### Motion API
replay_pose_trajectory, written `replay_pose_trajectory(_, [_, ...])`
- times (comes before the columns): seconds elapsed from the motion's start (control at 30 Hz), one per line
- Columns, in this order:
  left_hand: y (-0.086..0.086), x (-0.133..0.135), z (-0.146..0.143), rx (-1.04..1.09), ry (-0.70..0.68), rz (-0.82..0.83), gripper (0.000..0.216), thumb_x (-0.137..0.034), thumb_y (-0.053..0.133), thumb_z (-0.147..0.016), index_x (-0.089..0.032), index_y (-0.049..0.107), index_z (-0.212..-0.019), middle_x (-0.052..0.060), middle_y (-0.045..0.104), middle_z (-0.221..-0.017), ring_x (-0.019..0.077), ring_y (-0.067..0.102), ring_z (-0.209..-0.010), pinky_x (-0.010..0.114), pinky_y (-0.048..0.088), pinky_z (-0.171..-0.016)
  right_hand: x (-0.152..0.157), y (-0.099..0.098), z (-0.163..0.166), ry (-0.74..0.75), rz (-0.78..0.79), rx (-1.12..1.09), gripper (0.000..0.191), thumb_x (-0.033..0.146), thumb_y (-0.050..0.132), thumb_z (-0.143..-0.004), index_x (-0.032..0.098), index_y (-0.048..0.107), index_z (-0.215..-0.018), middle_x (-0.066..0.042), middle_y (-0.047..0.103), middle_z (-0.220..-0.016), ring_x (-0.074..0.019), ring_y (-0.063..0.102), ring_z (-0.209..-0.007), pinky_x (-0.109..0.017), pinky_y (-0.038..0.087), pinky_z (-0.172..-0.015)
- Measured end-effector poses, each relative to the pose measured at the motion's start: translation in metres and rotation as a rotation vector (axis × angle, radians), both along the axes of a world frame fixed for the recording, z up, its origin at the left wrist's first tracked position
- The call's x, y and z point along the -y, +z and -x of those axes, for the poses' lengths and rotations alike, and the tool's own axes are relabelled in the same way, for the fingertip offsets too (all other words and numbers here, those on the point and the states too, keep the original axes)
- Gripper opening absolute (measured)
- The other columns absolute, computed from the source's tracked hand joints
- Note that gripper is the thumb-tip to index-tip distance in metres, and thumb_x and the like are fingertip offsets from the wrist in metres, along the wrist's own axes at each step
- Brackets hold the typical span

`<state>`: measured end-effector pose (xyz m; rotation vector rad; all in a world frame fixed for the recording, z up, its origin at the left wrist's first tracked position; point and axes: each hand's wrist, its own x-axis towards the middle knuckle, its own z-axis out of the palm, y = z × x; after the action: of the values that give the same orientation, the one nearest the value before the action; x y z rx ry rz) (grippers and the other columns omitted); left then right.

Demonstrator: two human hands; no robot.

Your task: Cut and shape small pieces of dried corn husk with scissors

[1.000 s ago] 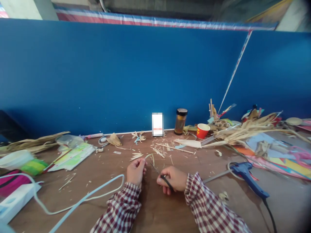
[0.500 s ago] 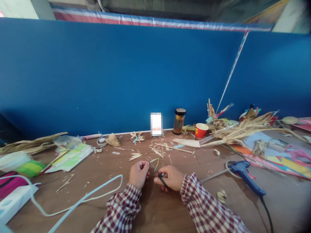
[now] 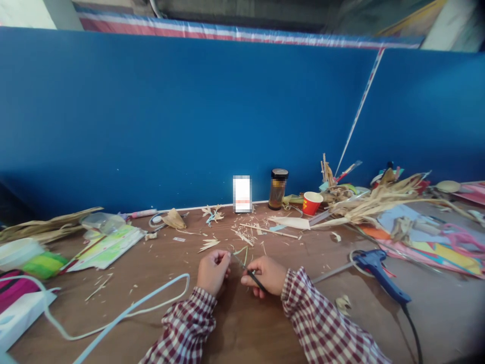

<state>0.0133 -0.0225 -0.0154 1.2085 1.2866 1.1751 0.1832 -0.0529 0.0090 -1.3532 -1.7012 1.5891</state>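
Near the middle of the table, my left hand [image 3: 212, 272] pinches the end of a thin, bent greenish strip [image 3: 241, 250] between thumb and fingertips. My right hand [image 3: 267, 275] is closed around a slim dark tool [image 3: 254, 279] that looks like tweezers. The tool's narrow tip points up and left toward the strip, close to my left fingertips. Whether tip and strip touch, I cannot tell. Just beyond the hands lie pale husk slivers [image 3: 209, 245] and thin straw-coloured scraps [image 3: 242, 235].
To the right lies a blue glue gun [image 3: 382, 275] with a black cord. Behind stand a red paper cup [image 3: 312, 203] and a dark-lidded jar [image 3: 278, 189]. Dried corn husks [image 3: 379, 199] pile at right. A white cable [image 3: 132, 308] loops at left near a power strip [image 3: 26, 316].
The view has shifted slightly. My left hand sits a little farther from the right one, and the bent strip's angle has changed slightly. Both hands keep their grips.
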Motion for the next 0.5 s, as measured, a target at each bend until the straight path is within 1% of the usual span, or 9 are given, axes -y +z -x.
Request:
replay_pose_trajectory(0.1, [-0.002, -0.002, 0.003, -0.008, 0.008, -0.005, 0.027, -0.040, 0.062, -0.064, -0.014, 0.059, -0.066, -0.003, 0.055, -0.049, 0.0093, 0.048, -0.037, 0.020, 0.036, -0.036, -0.003, -0.002, 0.001, -0.083, -0.024, -0.042, 0.033, 0.047, 0.062, -0.069, 0.016, 0.059, -0.078, 0.003, 0.057, -0.049, -0.0063, 0.050, -0.038, -0.014, 0.035, -0.038])
replay_pose_trajectory(0.17, [-0.002, -0.004, 0.006, -0.009, 0.017, -0.021, 0.026, -0.039, 0.062, -0.065, -0.014, 0.062, -0.073, -0.001, 0.059, -0.053, 0.0112, 0.052, -0.042, 0.021, 0.040, -0.039, -0.005, -0.002, 0.002, -0.147, -0.048, -0.093, 0.036, 0.049, 0.060, -0.070, 0.016, 0.058, -0.084, 0.002, 0.059, -0.052, -0.0069, 0.051, -0.039, -0.014, 0.033, -0.035])
replay_pose_trajectory(0.2, [-0.001, -0.005, 0.007, -0.004, 0.026, -0.047, 0.027, -0.037, 0.063, -0.064, -0.014, 0.063, -0.080, 0.001, 0.063, -0.059, 0.0131, 0.057, -0.048, 0.023, 0.044, -0.044, -0.007, -0.002, 0.002, -0.176, -0.058, -0.126, 0.038, 0.050, 0.058, -0.071, 0.016, 0.057, -0.087, 0.002, 0.059, -0.054, -0.0072, 0.052, -0.040, -0.014, 0.031, -0.034])
replay_pose_trajectory(0.27, [0.002, -0.008, 0.010, 0.015, 0.043, -0.116, 0.033, -0.032, 0.064, -0.064, -0.015, 0.063, -0.092, 0.006, 0.068, -0.077, 0.0171, 0.064, -0.070, 0.027, 0.050, -0.061, -0.009, -0.001, 0.002, -0.227, -0.063, -0.203, 0.042, 0.053, 0.055, -0.072, 0.015, 0.056, -0.090, 0.001, 0.059, -0.056, -0.0079, 0.052, -0.040, -0.013, 0.029, -0.033])
replay_pose_trajectory(0.3, [0.004, -0.009, 0.011, 0.028, 0.046, -0.137, 0.035, -0.030, 0.065, -0.064, -0.015, 0.063, -0.095, 0.007, 0.069, -0.084, 0.0183, 0.064, -0.078, 0.028, 0.051, -0.068, -0.009, 0.000, 0.002, -0.255, -0.061, -0.246, 0.044, 0.054, 0.054, -0.072, 0.015, 0.056, -0.091, 0.001, 0.059, -0.055, -0.0080, 0.052, -0.040, -0.013, 0.029, -0.032])
replay_pose_trajectory(0.33, [0.006, -0.009, 0.012, 0.043, 0.041, -0.136, 0.035, -0.030, 0.064, -0.064, -0.015, 0.063, -0.096, 0.008, 0.069, -0.088, 0.0190, 0.064, -0.082, 0.030, 0.050, -0.072, -0.010, 0.001, 0.002, -0.287, -0.059, -0.291, 0.045, 0.055, 0.054, -0.072, 0.014, 0.056, -0.091, 0.001, 0.058, -0.055, -0.0079, 0.052, -0.040, -0.013, 0.028, -0.032])
replay_pose_trajectory(0.4, [0.008, -0.008, 0.011, 0.090, 0.007, -0.089, 0.033, -0.032, 0.062, -0.067, -0.015, 0.064, -0.095, 0.009, 0.069, -0.089, 0.0191, 0.064, -0.077, 0.032, 0.051, -0.070, -0.010, 0.004, 0.001, -0.363, -0.060, -0.389, 0.045, 0.054, 0.055, -0.072, 0.013, 0.057, -0.090, 0.001, 0.057, -0.055, -0.0074, 0.050, -0.040, -0.013, 0.026, -0.031])
replay_pose_trajectory(0.5, [0.007, -0.005, 0.006, 0.110, -0.061, -0.048, 0.035, -0.036, 0.061, -0.068, -0.017, 0.063, -0.098, 0.009, 0.068, -0.095, 0.0162, 0.064, -0.062, 0.031, 0.052, -0.059, -0.010, 0.008, -0.001, -0.471, -0.063, -0.545, 0.043, 0.052, 0.058, -0.071, 0.013, 0.057, -0.091, 0.002, 0.055, -0.056, -0.0060, 0.048, -0.041, -0.012, 0.023, -0.031])
